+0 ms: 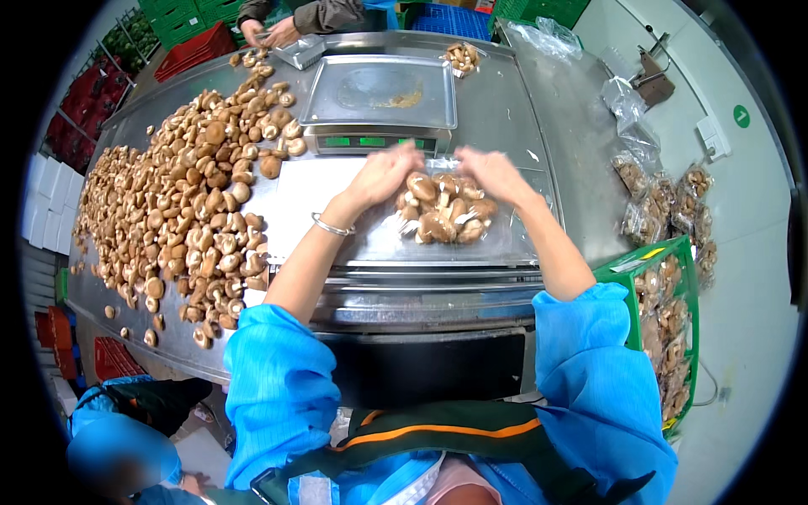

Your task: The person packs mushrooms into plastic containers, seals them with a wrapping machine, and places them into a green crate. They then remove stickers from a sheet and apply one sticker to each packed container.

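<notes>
A pack of shiitake mushrooms (445, 211) lies on the metal work surface in front of me, with clear plastic film (521, 180) over and around it. Some white strands or glare show at its sides. At the pack's far edge, my left hand (394, 165) is on the left and my right hand (489, 169) on the right, a small gap between them. Both are blurred by motion, fingers curled near the film's far edge; whether they pinch it is unclear. A bangle (332, 225) circles my left wrist.
Beyond my hands stands a weighing scale (379, 91). Loose mushrooms (183, 202) are heaped at left. Another mushroom pack (463, 58) sits far right. A co-worker's hands (271, 33) are by a clear tray (303, 52). A green crate (685, 303) holds packs; another person (123, 442) is lower left.
</notes>
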Available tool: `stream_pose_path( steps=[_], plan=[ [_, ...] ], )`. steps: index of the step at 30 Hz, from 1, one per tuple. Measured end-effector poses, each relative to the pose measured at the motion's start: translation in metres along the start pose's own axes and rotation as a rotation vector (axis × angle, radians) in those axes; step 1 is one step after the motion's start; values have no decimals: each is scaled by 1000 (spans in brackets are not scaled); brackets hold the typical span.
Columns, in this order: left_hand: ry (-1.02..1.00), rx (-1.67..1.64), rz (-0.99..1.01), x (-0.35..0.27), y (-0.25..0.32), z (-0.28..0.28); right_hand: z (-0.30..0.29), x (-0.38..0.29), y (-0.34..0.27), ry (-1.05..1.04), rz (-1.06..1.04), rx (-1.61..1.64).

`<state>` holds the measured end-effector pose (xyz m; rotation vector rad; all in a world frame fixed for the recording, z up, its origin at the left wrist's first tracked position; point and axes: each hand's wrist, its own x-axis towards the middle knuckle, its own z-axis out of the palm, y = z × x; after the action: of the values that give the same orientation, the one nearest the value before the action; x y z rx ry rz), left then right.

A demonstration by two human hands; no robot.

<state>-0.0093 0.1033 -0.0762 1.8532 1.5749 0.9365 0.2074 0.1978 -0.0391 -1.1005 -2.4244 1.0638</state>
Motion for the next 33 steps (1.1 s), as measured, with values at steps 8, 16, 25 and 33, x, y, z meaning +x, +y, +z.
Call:
stream_pose_path(
  steps=[8, 16, 25, 33],
  plan=[
    [-440, -593, -380, -54, 62, -33, -20, -84, -14, -330, 456, 826],
    [-323, -486, 19, -174, 137, -27, -29, -228, -98, -298, 241, 544],
    [-531, -872, -722, -281, 62, 13, 67, -295, -55, -223, 685, 728],
    [231, -713, -836, -312, 97, 60, 129, -353, -26, 403, 791, 847]
  ],
)
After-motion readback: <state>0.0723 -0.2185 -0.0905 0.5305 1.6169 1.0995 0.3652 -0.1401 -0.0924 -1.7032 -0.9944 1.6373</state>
